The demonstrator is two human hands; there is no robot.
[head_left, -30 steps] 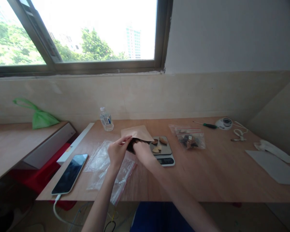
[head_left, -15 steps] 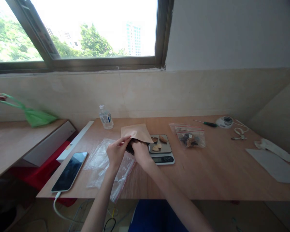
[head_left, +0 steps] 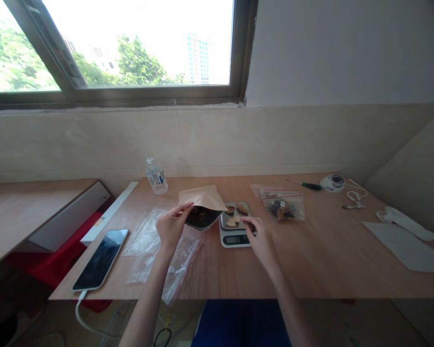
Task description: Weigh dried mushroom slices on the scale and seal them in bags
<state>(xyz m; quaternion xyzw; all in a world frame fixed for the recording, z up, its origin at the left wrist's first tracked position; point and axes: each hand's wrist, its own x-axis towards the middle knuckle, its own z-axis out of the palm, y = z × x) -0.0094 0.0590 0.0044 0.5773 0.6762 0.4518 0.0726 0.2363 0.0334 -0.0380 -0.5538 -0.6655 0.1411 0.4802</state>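
My left hand (head_left: 172, 222) pinches the rim of a brown kraft paper pouch (head_left: 202, 196). The pouch is tilted, its dark mouth gaping toward me, with brownish contents dimly showing inside. Just right of it stands a small digital kitchen scale (head_left: 237, 240) with a metal plate and a dark display. Several dried slices lie on that plate, among them a pale slice (head_left: 231, 222) and a brown slice (head_left: 242, 208). At the plate's right edge my right hand (head_left: 259, 235) is closed, fingertips pinched around a small dark brown piece, mostly hidden.
Clear zip bags (head_left: 155, 255) lie left of the scale, beside a phone (head_left: 101, 260) on a cable. A water bottle (head_left: 156, 177) stands behind. Filled zip bags (head_left: 284, 208), a screwdriver (head_left: 311, 186), a white camera (head_left: 332, 182) and a white sheet (head_left: 405, 246) are rightward.
My right hand has come out of the pouch and moved right to the scale's edge. The pouch mouth now shows. At far left, the other person's hand and green bag have left the view.
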